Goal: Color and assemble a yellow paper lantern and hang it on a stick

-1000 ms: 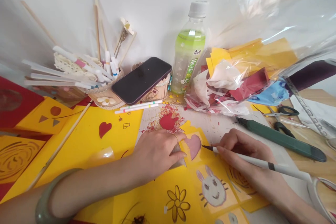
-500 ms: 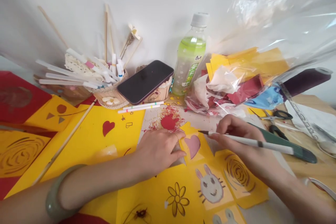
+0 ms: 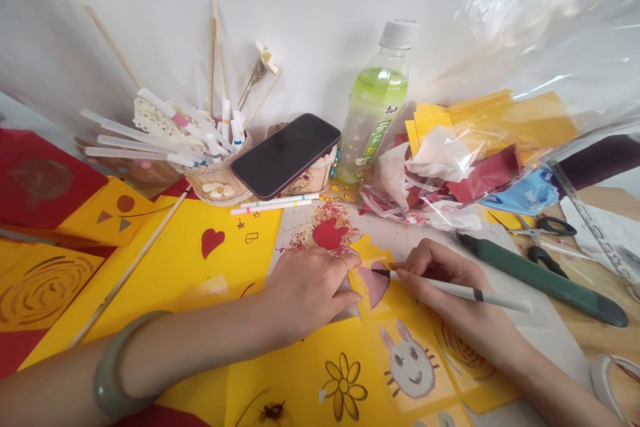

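Note:
My right hand (image 3: 440,273) is closed round a white marker pen (image 3: 470,292) with a dark tip. The tip is at the upper right of a pink heart (image 3: 374,285) on a yellow paper sheet. My left hand (image 3: 310,290) lies palm down on the paper just left of the heart, thumb apart from the fingers; the other fingertips are partly hidden. Below the heart are a grey-white rabbit face (image 3: 411,361) and an outlined flower (image 3: 343,388). My right forearm partly covers a dark spiral drawing.
A decorated holder (image 3: 210,188) full of markers and a black phone (image 3: 287,153) stand at the back. Beside them are a green drink bottle (image 3: 377,103) and a plastic bag of paper scraps (image 3: 440,173). To the right lie a green cutter (image 3: 545,280) and scissors (image 3: 547,227).
My right hand has moved down and left, bringing the pen tip from above the heart's right side onto it. My left hand keeps its place on the paper. The view has shifted slightly.

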Available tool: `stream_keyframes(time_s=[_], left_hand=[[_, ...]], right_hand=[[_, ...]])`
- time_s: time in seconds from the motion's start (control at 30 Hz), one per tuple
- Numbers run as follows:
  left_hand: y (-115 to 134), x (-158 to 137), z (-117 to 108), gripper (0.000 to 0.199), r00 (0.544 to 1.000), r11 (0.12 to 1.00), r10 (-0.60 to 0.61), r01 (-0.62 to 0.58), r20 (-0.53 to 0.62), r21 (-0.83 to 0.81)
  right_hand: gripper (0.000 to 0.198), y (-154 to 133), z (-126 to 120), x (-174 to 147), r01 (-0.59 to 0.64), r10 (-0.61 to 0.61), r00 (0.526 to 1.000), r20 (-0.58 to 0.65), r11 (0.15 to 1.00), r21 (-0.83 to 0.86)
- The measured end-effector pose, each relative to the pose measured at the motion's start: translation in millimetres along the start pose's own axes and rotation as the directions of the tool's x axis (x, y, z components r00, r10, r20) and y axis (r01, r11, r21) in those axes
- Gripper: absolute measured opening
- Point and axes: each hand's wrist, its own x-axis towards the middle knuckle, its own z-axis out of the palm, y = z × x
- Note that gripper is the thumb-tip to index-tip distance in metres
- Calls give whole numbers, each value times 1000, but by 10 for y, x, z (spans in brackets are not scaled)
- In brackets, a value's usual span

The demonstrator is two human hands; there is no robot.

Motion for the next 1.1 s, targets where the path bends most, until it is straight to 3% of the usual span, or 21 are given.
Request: stream_keyframes(time_s=[1.1], left_hand=[[23,8,-33,37,999,1000,-23,23,26,2]], right_hand=[[21,18,10,35,-4,-3,992,-124,998,-63]])
